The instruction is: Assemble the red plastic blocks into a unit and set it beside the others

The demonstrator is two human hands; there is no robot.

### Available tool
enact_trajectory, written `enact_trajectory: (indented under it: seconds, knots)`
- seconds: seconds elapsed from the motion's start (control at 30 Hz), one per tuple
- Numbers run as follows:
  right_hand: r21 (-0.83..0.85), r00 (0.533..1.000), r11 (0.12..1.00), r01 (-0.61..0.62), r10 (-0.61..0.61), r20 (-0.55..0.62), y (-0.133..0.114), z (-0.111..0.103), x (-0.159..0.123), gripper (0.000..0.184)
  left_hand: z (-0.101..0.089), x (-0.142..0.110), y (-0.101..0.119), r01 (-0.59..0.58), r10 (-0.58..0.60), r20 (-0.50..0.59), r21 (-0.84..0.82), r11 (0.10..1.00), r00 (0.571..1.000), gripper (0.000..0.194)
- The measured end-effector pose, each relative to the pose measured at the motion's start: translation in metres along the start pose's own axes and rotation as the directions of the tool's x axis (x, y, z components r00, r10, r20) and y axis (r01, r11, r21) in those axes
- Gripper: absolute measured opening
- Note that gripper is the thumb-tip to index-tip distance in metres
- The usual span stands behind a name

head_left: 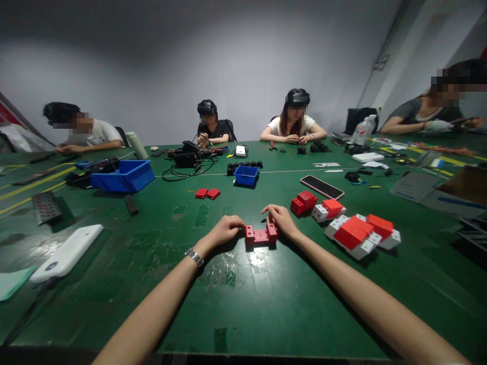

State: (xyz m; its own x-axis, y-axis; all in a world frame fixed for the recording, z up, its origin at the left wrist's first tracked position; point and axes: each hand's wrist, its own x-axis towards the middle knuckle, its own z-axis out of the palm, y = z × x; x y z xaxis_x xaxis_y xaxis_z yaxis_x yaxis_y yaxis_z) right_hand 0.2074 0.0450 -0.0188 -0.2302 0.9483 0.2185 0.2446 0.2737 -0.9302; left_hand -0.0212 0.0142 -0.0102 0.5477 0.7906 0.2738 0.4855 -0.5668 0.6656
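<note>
A red U-shaped plastic base (261, 236) stands on the green table, its two raised ends each showing screw holes. At its left end, my left hand (225, 230) is closed with curled fingers gripping the side; a metal watch is on that wrist. My right hand (282, 221) holds the right end, with the index finger lifted and bent away to the left. Parts of the fingertips behind the base are hidden. Right of my right hand lie a red block (303, 203) and several red-and-white blocks (353, 234). Two flat red pieces (207, 193) lie beyond my left hand.
A small blue bin (246, 175) stands ahead with black knobs behind it, and a larger blue bin (122, 176) at left. A phone (321, 187) lies beyond the blocks. A white power bank (68, 252) is at left, an open carton (462, 187) at right. Several people sit around the table.
</note>
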Motion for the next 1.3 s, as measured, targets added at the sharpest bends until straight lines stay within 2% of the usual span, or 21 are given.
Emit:
enact_trajectory:
  seconds: [0.43, 1.03, 1.17, 1.23, 1.3]
  knots:
    - [-0.013, 1.0, 1.0, 0.007, -0.007, 0.007, -0.0005, 0.0, 0.0, 0.032, -0.0003, 0.0003, 0.0003, 0.026, -0.026, 0.005, 0.016, 1.0, 1.0, 0.041]
    - [0.007, 1.0, 1.0, -0.011, 0.011, 0.03, -0.0052, 0.0, -0.0015, 0.031, 0.0001, 0.0003, 0.0016, 0.002, -0.002, -0.003, 0.019, 1.0, 1.0, 0.038]
    - [0.014, 1.0, 1.0, -0.007, 0.007, 0.028, -0.0032, 0.0001, -0.001, 0.03, -0.0004, 0.0006, 0.0045, 0.03, -0.031, 0.008, 0.037, 0.999, 1.0, 0.038]
    - [0.015, 1.0, 1.0, -0.01, 0.01, 0.03, -0.0028, 0.0001, -0.0008, 0.03, -0.0018, 0.0015, 0.0039, 0.054, -0.053, -0.017, 0.068, 0.996, 0.998, 0.036]
    - [0.013, 1.0, 1.0, -0.015, 0.015, 0.026, -0.0029, 0.0001, -0.0008, 0.031, -0.0047, 0.0024, -0.001, 0.08, -0.068, -0.091, 0.124, 0.989, 0.993, 0.034]
